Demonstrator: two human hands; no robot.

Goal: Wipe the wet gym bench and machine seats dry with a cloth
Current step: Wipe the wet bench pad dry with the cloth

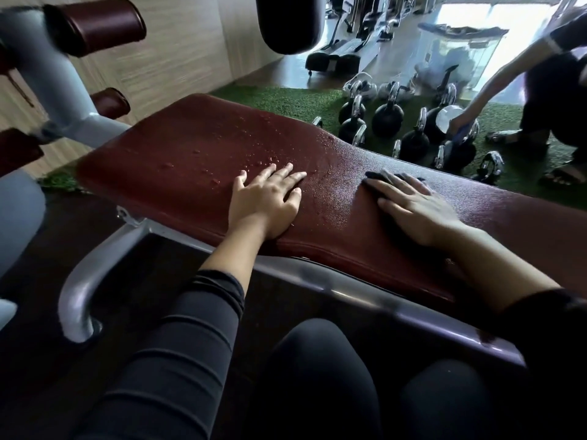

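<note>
A long dark-red padded bench [178, 160] runs across the view, with water droplets scattered over its left and middle part. My left hand [265, 203] lies flat on the pad near the droplets, fingers straight and spread. To the right, my right hand [416, 211] presses flat on a dark cloth [381, 179] on the pad. Only the cloth's far edge shows past my fingers; the rest is hidden under the palm.
The bench's grey metal frame [95, 271] curves in front of my knees. Dark-red roller pads [95, 27] sit on a grey post at upper left. Several black kettlebells [387, 119] stand on green turf behind the bench. Another person [540, 100] crouches at upper right.
</note>
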